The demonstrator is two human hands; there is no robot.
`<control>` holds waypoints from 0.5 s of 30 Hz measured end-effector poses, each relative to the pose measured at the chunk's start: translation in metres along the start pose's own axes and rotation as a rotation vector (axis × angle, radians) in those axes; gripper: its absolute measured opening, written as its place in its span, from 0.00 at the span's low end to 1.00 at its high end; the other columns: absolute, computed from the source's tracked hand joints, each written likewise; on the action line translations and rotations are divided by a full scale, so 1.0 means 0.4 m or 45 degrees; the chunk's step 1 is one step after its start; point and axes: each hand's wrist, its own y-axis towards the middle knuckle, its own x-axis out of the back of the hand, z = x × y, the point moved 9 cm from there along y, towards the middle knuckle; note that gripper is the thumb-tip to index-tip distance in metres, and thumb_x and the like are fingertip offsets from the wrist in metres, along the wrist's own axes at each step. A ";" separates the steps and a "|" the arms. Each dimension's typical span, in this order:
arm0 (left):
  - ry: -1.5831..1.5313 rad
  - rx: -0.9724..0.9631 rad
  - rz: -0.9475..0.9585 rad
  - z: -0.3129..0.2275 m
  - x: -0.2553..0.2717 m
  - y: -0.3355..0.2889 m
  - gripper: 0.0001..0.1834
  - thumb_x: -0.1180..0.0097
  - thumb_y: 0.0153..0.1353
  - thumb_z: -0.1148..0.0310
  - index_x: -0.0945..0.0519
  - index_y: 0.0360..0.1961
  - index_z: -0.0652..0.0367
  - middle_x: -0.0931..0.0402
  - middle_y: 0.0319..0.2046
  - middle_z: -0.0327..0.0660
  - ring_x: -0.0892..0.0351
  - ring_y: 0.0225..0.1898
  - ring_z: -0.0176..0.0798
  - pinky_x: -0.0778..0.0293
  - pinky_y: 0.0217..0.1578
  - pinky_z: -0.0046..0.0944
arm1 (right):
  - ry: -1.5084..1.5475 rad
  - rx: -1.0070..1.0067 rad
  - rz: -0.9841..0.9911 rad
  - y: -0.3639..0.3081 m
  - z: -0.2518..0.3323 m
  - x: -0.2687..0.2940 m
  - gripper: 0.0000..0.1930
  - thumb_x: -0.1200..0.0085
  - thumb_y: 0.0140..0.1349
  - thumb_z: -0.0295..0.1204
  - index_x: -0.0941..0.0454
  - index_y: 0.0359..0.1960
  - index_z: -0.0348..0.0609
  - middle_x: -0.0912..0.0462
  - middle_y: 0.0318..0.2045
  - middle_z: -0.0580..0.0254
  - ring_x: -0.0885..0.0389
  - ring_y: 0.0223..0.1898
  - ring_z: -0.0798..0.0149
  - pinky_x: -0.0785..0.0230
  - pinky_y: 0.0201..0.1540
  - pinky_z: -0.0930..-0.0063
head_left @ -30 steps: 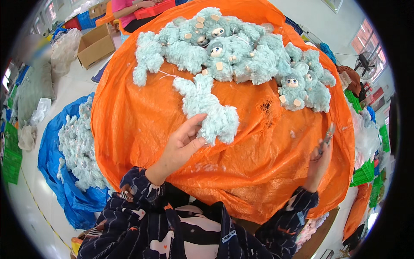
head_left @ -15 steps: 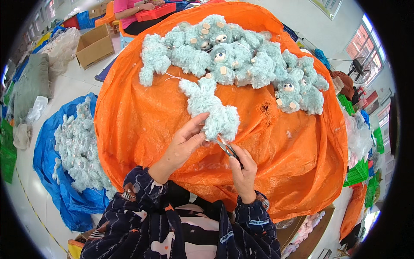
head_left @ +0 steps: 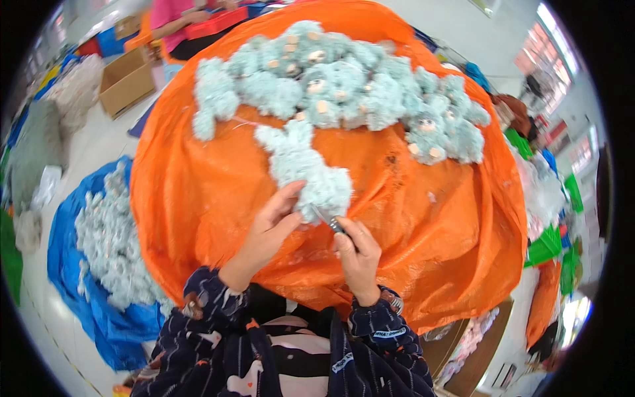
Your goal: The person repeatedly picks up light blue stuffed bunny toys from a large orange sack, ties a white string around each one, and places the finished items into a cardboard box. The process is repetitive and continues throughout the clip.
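A fluffy pale-blue plush toy (head_left: 305,165) lies face down before me on an orange plastic sheet (head_left: 456,245). My left hand (head_left: 266,228) is closed on its lower left edge, thumb and fingers pinching the fur. In my right hand (head_left: 360,255) is a pair of thread snips (head_left: 336,225) with a dark handle. Their blade tips touch the toy's lower fur and are partly hidden in it. Beyond this toy, a heap of similar plush toys (head_left: 268,92) stretches across the far side of the sheet, some showing faces and beige feet.
To the left on the floor, a blue tarp sack (head_left: 63,245) holds many more plush toys. An open cardboard box (head_left: 126,83) stands farther back. A person in pink (head_left: 173,23) sits at the far left beside a red tray (head_left: 215,23). Green crates (head_left: 546,246) line the right.
The whole view has shifted slightly. The snips, with blades spread before, now reach into the toy's lower fur, their blades closer together. My left hand keeps its hold.
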 end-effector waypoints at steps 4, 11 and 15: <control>0.094 -0.090 -0.045 -0.016 0.007 -0.010 0.28 0.56 0.56 0.76 0.45 0.59 0.63 0.37 0.52 0.45 0.33 0.49 0.36 0.33 0.46 0.34 | -0.174 0.144 -0.223 0.031 0.054 0.118 0.12 0.49 0.53 0.24 0.27 0.41 0.35 0.31 0.22 0.61 0.33 0.23 0.70 0.40 0.26 0.78; 0.428 -0.289 -0.138 -0.045 -0.015 0.006 0.27 0.51 0.56 0.75 0.43 0.57 0.68 0.39 0.51 0.47 0.36 0.51 0.37 0.39 0.50 0.33 | -0.431 -0.239 -0.667 0.120 -0.171 0.447 0.15 0.53 0.59 0.30 0.31 0.43 0.31 0.26 0.31 0.55 0.28 0.32 0.64 0.36 0.34 0.73; 0.424 -0.235 -0.145 -0.041 -0.005 -0.001 0.26 0.52 0.56 0.75 0.42 0.56 0.69 0.38 0.51 0.46 0.37 0.52 0.37 0.40 0.51 0.33 | -0.861 -0.043 -0.716 0.127 -0.181 0.435 0.17 0.52 0.57 0.31 0.32 0.44 0.30 0.27 0.38 0.48 0.28 0.40 0.56 0.36 0.42 0.66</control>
